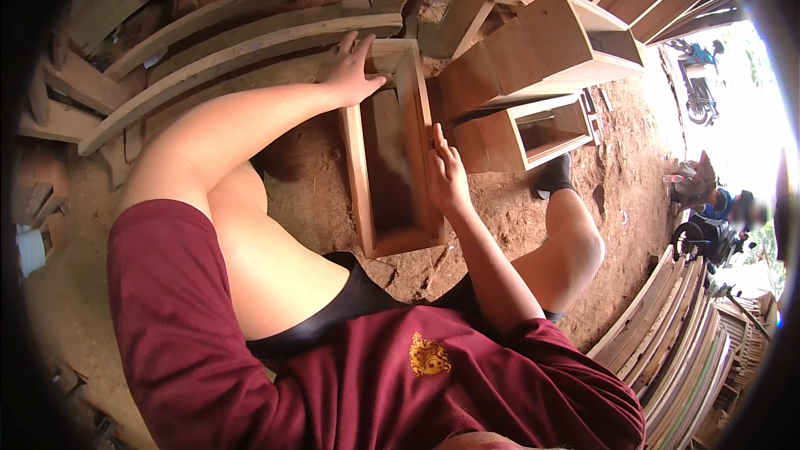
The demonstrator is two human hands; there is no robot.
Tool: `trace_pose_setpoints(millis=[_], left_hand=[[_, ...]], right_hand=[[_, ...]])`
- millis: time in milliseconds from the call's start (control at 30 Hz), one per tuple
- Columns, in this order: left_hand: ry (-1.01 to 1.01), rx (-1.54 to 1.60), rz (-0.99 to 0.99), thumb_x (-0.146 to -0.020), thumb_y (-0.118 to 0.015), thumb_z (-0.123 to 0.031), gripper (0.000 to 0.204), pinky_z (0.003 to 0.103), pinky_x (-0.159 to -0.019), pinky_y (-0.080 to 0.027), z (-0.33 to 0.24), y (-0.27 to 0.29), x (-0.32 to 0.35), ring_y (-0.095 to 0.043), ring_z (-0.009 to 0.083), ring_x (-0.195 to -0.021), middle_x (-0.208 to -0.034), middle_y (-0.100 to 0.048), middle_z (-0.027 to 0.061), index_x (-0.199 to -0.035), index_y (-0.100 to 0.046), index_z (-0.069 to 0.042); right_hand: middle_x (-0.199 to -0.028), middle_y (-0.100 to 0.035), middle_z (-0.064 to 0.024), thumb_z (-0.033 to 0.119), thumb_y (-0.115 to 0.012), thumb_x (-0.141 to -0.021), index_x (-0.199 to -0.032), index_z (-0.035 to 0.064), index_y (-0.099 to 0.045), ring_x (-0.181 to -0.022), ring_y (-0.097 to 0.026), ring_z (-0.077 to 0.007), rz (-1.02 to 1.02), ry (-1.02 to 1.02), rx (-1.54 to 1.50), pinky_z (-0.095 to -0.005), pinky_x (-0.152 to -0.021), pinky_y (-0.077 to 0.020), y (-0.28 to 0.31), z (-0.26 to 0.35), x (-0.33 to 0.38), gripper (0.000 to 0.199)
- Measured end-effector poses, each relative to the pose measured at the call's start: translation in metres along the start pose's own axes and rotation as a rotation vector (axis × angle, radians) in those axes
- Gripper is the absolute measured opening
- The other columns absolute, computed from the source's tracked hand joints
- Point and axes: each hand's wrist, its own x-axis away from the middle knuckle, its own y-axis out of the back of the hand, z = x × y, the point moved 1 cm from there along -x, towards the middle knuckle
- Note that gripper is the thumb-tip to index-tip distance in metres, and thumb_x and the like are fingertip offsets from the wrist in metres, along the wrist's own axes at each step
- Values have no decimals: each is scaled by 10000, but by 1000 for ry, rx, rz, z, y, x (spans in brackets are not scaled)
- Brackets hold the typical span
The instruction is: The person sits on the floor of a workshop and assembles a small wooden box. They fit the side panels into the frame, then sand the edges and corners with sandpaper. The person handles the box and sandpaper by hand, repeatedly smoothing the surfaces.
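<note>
An open wooden box frame (360, 175) lies on the sawdust-covered ground between my knees. My left hand (350, 71) rests flat on its far left corner, fingers spread over the top edge. My right hand (447, 175) presses against the outside of the frame's right wall, fingers pointing up along the board. Neither hand holds a tool. The inside of the box is empty and shaded.
Two more open wooden boxes (546, 129) (575, 42) stand to the right. Curved wooden planks (250, 29) lie at the back, and a stack of curved slats (683, 333) is at the lower right. A motorbike (696, 75) stands outside in bright light.
</note>
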Motion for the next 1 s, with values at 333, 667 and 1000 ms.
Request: trace_pose_setpoints(millis=[333,667,1000], left_hand=[[55,146,-224,-867,-712,-405,713,452,-1108,-437,-1,-17,-6,-419,352,-1393,-1578,-305,130,-1475,-409,-189],[62,153,-241,-877,-707,-345,650,448,-1064,-469,-5,-17,-7,-470,343,-1347,-1551,-343,126,-1450,-448,-183],[103,172,-243,-916,-664,-238,561,449,-1038,-489,0,-19,-5,-491,336,-1330,-1552,-356,98,-1439,-465,-203]], right_hand=[[-1402,-490,-300,358,-352,-1096,-1617,102,-173,-1334,-476,-409,-20,27,-173,-426,-1114,-370,-9,-8,-19,607],[-1554,-363,-265,355,-389,-1100,-1605,6,-60,-1436,-354,-314,51,52,-576,-325,-1137,-304,-22,0,-146,697],[-1649,-230,-203,451,-398,-1081,-1597,-4,-157,-1533,-192,-278,202,-70,-625,-352,-1221,-189,-5,31,-176,728]])
